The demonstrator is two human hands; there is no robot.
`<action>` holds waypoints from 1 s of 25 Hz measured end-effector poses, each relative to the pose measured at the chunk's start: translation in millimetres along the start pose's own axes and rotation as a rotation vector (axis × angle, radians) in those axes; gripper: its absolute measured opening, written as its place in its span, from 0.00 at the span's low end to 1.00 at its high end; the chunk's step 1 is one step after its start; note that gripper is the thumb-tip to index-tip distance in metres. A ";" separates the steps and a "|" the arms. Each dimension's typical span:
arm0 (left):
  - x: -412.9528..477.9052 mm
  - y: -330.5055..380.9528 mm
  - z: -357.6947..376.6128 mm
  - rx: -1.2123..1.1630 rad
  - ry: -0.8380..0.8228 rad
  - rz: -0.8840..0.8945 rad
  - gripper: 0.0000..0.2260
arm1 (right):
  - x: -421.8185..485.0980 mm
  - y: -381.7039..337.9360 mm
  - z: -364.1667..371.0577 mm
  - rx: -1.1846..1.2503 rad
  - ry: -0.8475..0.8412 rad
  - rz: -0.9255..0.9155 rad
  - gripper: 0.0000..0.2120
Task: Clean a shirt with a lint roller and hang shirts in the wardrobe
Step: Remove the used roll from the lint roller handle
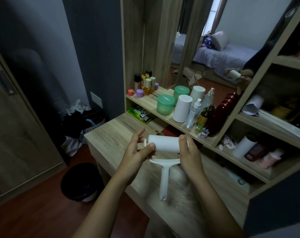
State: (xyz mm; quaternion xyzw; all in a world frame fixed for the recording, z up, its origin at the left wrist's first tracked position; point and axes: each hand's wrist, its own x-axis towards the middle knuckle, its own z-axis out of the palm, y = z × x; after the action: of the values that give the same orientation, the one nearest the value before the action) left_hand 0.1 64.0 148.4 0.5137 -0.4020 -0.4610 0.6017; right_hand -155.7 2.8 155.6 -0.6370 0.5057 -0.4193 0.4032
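I hold a white lint roller [164, 146] over the wooden dressing table [111, 133], its roll level and its handle hanging down toward me. My left hand [137, 150] pinches the roll's left end, thumb on the paper and fingers around the end cap. My right hand [188, 152] grips the right end where the frame's arm meets the roll. No shirt is in view. A wardrobe door [12, 126] stands at the far left.
A black bin [80, 181] stands on the floor left of the table, beside a heap of bags and clothes [80, 121]. The shelf behind holds green jars [165, 103], a white cylinder [181, 109], bottles and a mirror [214, 40]. Cubby shelves [265, 134] fill the right.
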 end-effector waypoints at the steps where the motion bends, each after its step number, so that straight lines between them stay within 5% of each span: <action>1: -2.6 -2.7 0.7 0.026 0.012 0.021 0.20 | -2.4 1.6 1.9 -0.020 -0.015 0.000 0.11; 10: -7.6 -2.9 4.1 0.408 0.169 0.144 0.17 | -13.7 12.7 17.9 0.015 -0.033 0.071 0.11; 25: 8.1 -22.9 23.9 -0.021 0.289 0.022 0.12 | 16.6 18.9 -2.0 0.091 -0.190 0.095 0.15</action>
State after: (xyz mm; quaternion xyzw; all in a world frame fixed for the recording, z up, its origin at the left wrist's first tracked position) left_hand -24.0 49.2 129.4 0.5640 -0.3121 -0.3797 0.6636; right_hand -161.1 -16.7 140.6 -0.6305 0.4753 -0.3597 0.4972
